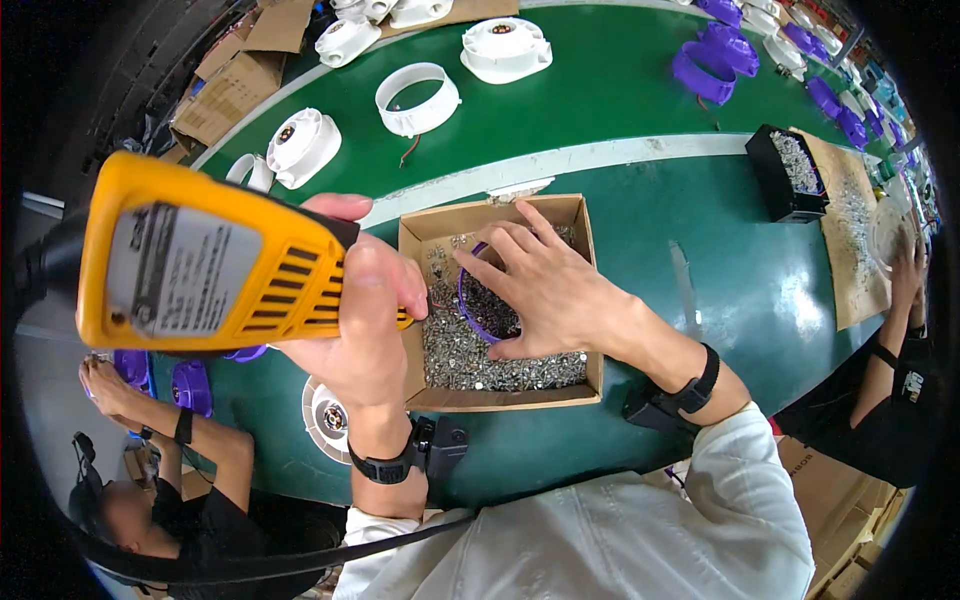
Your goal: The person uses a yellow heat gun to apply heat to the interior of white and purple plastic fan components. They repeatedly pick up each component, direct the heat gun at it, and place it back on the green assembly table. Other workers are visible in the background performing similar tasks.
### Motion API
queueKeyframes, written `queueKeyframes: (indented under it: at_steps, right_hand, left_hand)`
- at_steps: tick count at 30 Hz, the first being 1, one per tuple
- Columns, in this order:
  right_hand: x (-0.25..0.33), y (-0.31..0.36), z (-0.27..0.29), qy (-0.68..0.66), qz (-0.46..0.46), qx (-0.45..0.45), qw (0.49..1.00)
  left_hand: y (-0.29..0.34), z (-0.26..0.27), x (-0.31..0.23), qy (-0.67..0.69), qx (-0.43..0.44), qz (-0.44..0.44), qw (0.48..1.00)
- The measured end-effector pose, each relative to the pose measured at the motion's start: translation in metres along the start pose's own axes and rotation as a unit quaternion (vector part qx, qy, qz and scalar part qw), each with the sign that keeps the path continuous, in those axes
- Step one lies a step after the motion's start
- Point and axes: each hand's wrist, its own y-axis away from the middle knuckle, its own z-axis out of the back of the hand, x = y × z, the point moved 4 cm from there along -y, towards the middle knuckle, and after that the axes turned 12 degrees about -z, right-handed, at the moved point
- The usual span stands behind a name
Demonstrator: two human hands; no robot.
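Observation:
My left hand (365, 330) is closed around a yellow power drill (190, 260) with a grey label and slotted vents. The drill is held up close to the view, its dark end toward the left edge. Below and to the right sits an open cardboard box (500, 402) with a bed of small silver screws (480, 365). Inside it, a purple ring (466, 305) surrounds darker screws (490, 300). Over this ring my right hand (545, 280) has its fingers spread, thumb and index near the rim. Whether they press on it is hard to see.
White round housings (505, 50) and a white ring (415, 100) stand on the green surface beyond a pale strip. A white part (327, 420) lies left of the box. A black bin (785, 175) is at right. Co-workers' hands work at left (105, 390) and right (905, 265).

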Motion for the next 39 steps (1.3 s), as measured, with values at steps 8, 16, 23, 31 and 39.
queueKeyframes:
  at_steps: [8, 16, 23, 31, 39]
  right_hand:
    - [-0.007, -0.001, -0.006, -0.056, -0.002, -0.012, 0.998]
    - [-0.006, -0.003, -0.008, -0.061, -0.009, -0.003, 0.998]
    - [-0.008, -0.003, -0.009, -0.061, -0.014, -0.010, 0.998]
    - [-0.008, -0.003, -0.008, -0.068, -0.010, -0.011, 0.998]
    - [-0.009, -0.002, -0.010, -0.070, -0.014, 0.000, 0.997]
  left_hand:
    - [0.004, -0.001, 0.025, -0.016, 0.007, 0.020, 1.000]
    - [0.000, 0.002, 0.022, 0.065, -0.003, -0.010, 0.998]
    - [0.004, -0.003, 0.026, 0.075, -0.025, 0.019, 0.997]
    - [0.003, -0.004, 0.026, 0.072, -0.007, 0.025, 0.997]
    - [0.004, -0.006, 0.028, 0.081, 0.011, 0.024, 0.996]
